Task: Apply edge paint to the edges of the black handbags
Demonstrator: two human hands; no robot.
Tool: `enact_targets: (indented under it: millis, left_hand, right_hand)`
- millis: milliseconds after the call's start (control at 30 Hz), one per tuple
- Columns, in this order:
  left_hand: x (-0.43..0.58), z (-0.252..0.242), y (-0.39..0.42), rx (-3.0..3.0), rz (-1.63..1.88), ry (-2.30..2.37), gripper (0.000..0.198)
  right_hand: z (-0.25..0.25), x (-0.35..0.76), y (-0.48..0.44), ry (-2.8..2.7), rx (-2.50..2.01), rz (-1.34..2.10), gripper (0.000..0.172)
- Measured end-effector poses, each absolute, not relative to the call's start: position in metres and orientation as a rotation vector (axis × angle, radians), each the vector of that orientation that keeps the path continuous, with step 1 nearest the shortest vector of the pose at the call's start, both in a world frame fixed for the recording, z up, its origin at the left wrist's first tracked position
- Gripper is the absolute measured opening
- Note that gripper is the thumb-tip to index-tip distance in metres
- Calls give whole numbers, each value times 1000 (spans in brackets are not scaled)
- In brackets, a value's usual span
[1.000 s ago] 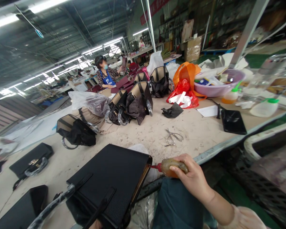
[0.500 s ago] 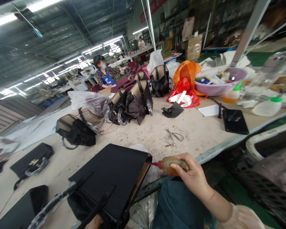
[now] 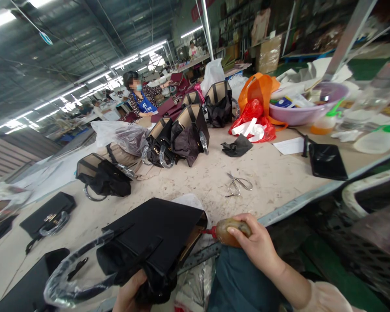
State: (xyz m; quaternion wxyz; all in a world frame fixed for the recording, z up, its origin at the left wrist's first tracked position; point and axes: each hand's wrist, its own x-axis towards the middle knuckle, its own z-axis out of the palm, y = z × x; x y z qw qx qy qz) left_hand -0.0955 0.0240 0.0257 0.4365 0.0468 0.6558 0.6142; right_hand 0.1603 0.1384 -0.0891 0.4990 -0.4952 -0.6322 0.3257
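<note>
A black handbag (image 3: 156, 236) lies flat at the near edge of the worktable (image 3: 273, 177), its plastic-wrapped handle (image 3: 68, 281) curving to the left. My left hand (image 3: 130, 294) grips the bag's lower end from below, fingers closed on it. My right hand (image 3: 258, 247) is closed round a small amber squeeze bottle (image 3: 229, 229). The bottle's red nozzle (image 3: 206, 232) points left and touches the bag's open edge.
Scissors (image 3: 237, 185) lie on the table beyond my right hand. Several black handbags (image 3: 178, 138) stand farther back, more lie at the left (image 3: 48, 214). A black pouch (image 3: 328, 161), purple basin (image 3: 307, 115), red bag (image 3: 251, 119) and plastic bottles (image 3: 378, 138) sit right. A masked person (image 3: 141, 102) works at the far end.
My left hand has come into view and taken hold of the bag's lower end; the handle has swung up and left. My right hand keeps the bottle's nozzle at the bag's edge.
</note>
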Motion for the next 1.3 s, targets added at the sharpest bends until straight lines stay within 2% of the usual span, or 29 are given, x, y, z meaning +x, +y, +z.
enact_targets:
  millis: [200,333,567,833,1167,1300]
  left_hand:
    - [-91,41,41,170,1477,1677,27]
    - [-92,54,62,208,1347,1712,26]
    - [-88,88,109,263,1102,1673,10]
    - [-81,98,165,412,877,1553,13]
    - [-63,96,189,424,887,1538,16]
    - [-60,95,190,424,921,1526,17]
  right_hand:
    - [-77,163,123,-1409,-1216,1014,24]
    - [-74,171,133,-1301,-1258,1079,30]
    - [-90,194,169,-1332,-1322,896,32]
    - [-89,196,179,-1597,-1120,639,20]
    - [-91,184,170,-1748,-971,722,14]
    - [-89,181,168,-1841,-930,652,15]
